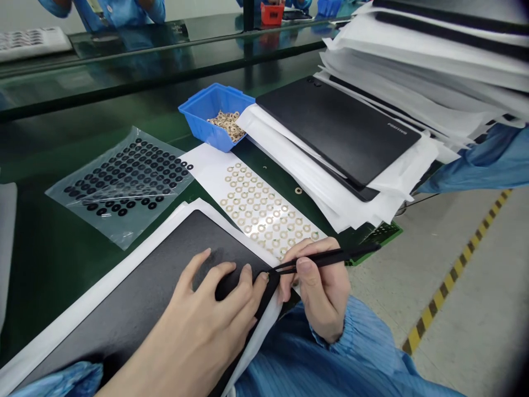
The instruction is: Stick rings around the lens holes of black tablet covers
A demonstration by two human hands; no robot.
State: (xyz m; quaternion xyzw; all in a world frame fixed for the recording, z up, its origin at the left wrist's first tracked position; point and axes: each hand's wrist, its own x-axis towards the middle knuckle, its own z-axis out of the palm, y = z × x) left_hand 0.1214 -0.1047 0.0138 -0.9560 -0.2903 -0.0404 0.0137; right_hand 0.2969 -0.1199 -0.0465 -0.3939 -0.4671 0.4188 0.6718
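My left hand [210,314] lies on a black tablet back cover [136,286], fingers spread and fingertips resting near its right corner. In my right hand [326,292] is a pair of black tweezers [334,256], pinched between thumb and fingers. The tweezer tips reach that corner of the cover, close to my left index finger. Anything between the tips is too small to make out. White paper [99,309] lies under the cover. Just beyond my hands is a white sheet [210,162] with rows of beige ring stickers.
A clear plastic sheet [124,234] carries black rings at left. A blue bin [204,129] holds beige rings. Black covers [339,127] with paper lie stacked at right, beside a taller stack [433,82]. One loose ring [298,191] lies on the green table. Co-workers sit across.
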